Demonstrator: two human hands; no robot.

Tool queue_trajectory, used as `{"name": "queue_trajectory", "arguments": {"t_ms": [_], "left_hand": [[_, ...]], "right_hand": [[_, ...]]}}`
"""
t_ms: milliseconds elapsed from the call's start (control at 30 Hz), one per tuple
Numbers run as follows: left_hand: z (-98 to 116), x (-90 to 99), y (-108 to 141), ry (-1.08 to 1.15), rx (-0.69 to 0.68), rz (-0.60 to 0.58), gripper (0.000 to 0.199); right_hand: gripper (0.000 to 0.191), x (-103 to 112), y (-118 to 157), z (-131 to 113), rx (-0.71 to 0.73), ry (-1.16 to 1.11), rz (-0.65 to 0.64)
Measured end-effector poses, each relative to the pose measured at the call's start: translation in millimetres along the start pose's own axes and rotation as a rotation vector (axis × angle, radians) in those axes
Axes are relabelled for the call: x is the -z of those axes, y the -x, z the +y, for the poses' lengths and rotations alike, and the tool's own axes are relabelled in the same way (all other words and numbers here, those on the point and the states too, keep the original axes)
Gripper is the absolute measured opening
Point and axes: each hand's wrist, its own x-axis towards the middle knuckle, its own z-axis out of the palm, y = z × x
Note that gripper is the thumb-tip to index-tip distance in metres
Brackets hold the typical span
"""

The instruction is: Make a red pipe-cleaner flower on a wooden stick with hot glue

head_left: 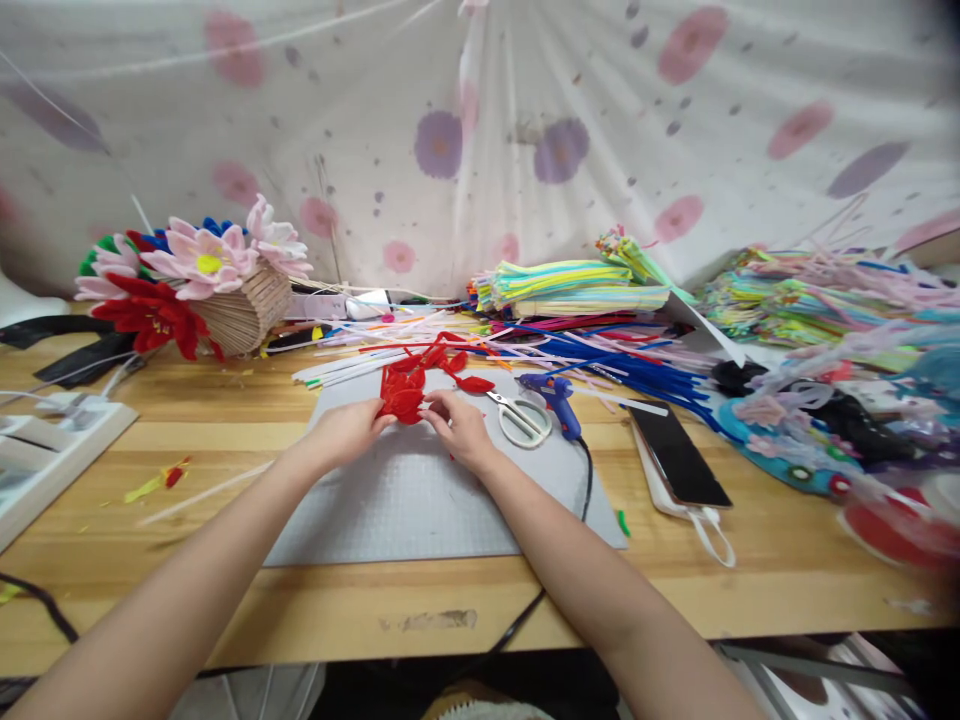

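Observation:
My left hand [356,428] pinches the left edge of a red pipe-cleaner piece [403,388] made of fuzzy petal shapes. On its other side, my right hand [457,428] has thumb and forefinger closed at the lower right edge of the same piece. Both hands are over a grey cutting mat [352,515]. Just beyond the right hand lie scissors [525,422] with pale handles, next to a blue glue gun [553,397]. A loose red petal [475,384] is near the scissor tips. The fingertips partly hide the edges of the red piece.
A basket [251,305] of pipe-cleaner flowers [202,262] stands back left. Pipe-cleaner bundles [570,288] lie along the back, with blue stems [645,365] behind the glue gun. At right is a phone [681,455] with a white cable; a power strip [56,450] sits at left.

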Motion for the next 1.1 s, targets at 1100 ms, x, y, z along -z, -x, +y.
{"name": "queue_trajectory", "arguments": {"t_ms": [1100], "left_hand": [[18,-3.4,-6,1.065,0.261,-0.145,0.029]], "right_hand": [[0.025,-6,2,-2,-0.122,-0.321,0.102]]}}
